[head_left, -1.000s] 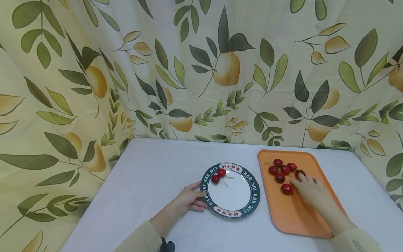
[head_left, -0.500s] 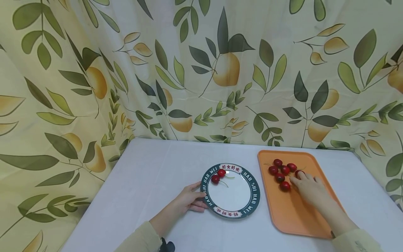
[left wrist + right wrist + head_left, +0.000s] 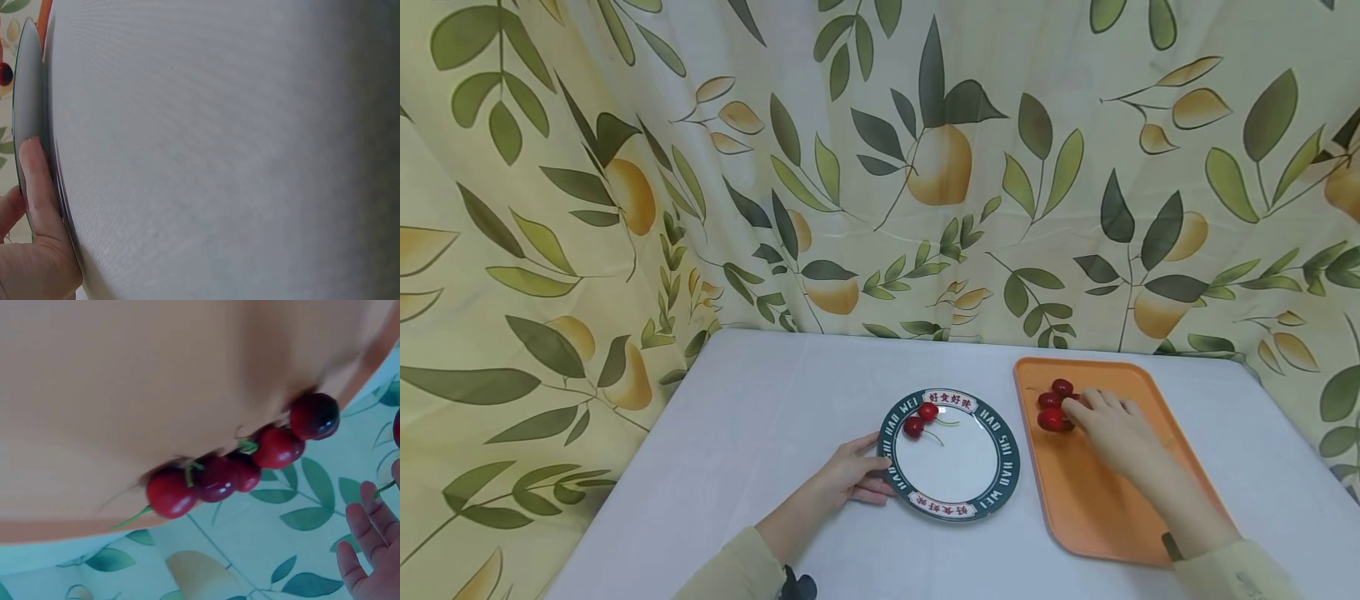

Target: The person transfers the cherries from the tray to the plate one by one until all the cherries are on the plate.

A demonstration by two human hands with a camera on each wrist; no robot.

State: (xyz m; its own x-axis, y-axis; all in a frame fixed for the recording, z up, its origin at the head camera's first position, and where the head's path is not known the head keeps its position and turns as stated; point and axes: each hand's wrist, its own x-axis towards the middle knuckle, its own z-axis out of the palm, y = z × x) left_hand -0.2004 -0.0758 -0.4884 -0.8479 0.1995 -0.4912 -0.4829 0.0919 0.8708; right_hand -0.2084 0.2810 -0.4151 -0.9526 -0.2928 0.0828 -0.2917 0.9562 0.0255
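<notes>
My left hand (image 3: 856, 471) grips the left rim of a round white plate (image 3: 955, 458) with a dark green lettered border. In the left wrist view the plate (image 3: 28, 100) appears edge-on, a finger along its underside. Two red cherries (image 3: 928, 412) with stems lie at the plate's upper left. Over the orange tray (image 3: 1075, 508), my right hand (image 3: 1116, 425) pinches a cherry (image 3: 1051, 419) at the fingertips, close over the others. In the right wrist view several cherries (image 3: 215, 478) lie clustered on the tray; the held cherry (image 3: 397, 428) is cut off at the right edge.
A white cloth (image 3: 790, 383) covers the table under plate and tray. Behind it hangs a curtain (image 3: 880, 167) printed with leaves and fruit. A narrow strip of table separates plate from tray. A black strap (image 3: 797, 585) shows at the left wrist.
My right hand has moved left and slightly away from me across the tray, now covering part of the cluster. The nearest cherry's former spot is bare. The left hand and plate stay put.
</notes>
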